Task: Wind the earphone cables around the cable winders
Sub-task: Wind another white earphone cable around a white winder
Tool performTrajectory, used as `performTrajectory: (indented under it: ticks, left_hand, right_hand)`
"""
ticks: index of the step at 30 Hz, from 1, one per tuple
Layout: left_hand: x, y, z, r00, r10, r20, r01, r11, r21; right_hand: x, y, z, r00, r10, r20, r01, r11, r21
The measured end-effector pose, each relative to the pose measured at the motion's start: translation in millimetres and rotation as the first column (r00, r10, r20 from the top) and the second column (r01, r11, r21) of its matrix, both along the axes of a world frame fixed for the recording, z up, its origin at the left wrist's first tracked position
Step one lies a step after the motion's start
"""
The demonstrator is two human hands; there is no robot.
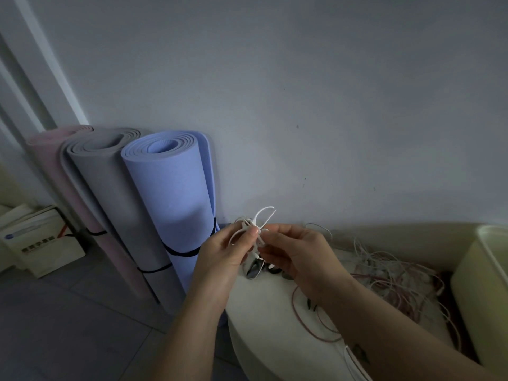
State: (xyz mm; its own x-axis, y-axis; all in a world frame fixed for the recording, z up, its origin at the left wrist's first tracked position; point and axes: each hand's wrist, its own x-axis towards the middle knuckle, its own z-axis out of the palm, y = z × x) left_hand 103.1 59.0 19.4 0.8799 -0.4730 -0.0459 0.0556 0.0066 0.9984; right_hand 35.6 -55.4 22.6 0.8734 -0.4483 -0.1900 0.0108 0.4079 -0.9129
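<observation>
pinching the cable winder (pixel 260 240) between my left hand (pixel 222 251) and right hand (pixel 297 254), i am holding it in the air just above the far-left edge of the white surface (pixel 275 312). the fingers (pixel 251 233) of both hands are curling tight on it, and loops of white earphone cable (pixel 259 215) are sticking up from the grip. a tangled cable pile (pixel 384 270) is lying on the surface to the right, beside a pale bin (pixel 483 284). a blue mat (pixel 176 193), grey mat (pixel 115 182) and pink mat (pixel 55 166) are leaning on the wall.
</observation>
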Motion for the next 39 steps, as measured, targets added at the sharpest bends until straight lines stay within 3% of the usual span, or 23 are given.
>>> performTrajectory:
  ticks: [4, 12, 18, 23, 27, 34, 39]
  left_hand:
    - [0, 7, 6, 0.994, -0.088, 0.063, 0.084, 0.994, 0.072]
    - [-2, 0, 4, 0.986, -0.054, -0.161, 0.045, 0.997, -0.055]
    - [-5, -8, 6, 0.959, 0.02, -0.283, -0.073, 0.981, -0.178]
    - [-8, -12, 5, 0.937, 0.003, -0.348, -0.086, 0.971, -0.223]
    - [-5, -10, 1, 0.931, -0.025, -0.363, -0.06, 0.974, -0.219]
    - [-6, -9, 2, 0.943, -0.039, -0.33, -0.035, 0.976, -0.216]
    - [-9, -13, 0, 0.957, 0.006, -0.289, -0.076, 0.97, -0.232]
  right_hand:
    - [-3, -5, 6, 0.997, 0.06, -0.044, -0.063, 0.997, -0.055]
    - [-4, -7, 8, 0.995, 0.086, -0.04, -0.089, 0.994, -0.069]
    - [-9, 2, 9, 0.998, 0.008, 0.056, 0.013, 0.931, -0.366]
    - [-4, 8, 4, 0.993, -0.05, 0.109, 0.085, 0.933, -0.35]
    - [-3, 8, 2, 0.995, 0.002, 0.096, 0.034, 0.926, -0.376]
    - [-1, 5, 0, 0.997, 0.024, 0.074, -0.006, 0.972, -0.234]
    - [-2, 6, 2, 0.995, 0.053, 0.087, -0.059, 0.996, 0.067]
